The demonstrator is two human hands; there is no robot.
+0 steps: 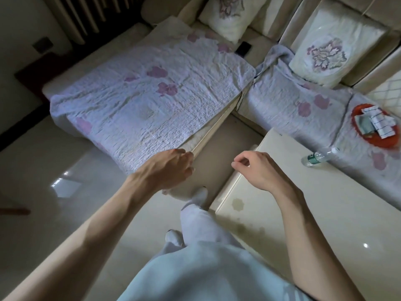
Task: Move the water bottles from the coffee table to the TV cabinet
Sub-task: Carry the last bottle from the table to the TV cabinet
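Note:
A clear water bottle with a green label and white cap stands at the far edge of the cream coffee table, on the right. My right hand hovers over the table's near-left corner, fingers loosely curled, holding nothing, well left of the bottle. My left hand hangs in the air over the floor beside the sofa's corner, fingers loosely curled and empty. The TV cabinet is out of view.
An L-shaped sofa with floral quilted covers wraps behind the table. An orange tray with folded cloths sits on the right seat. A dark phone lies near the cushions. My legs and white socks stand on the glossy floor between sofa and table.

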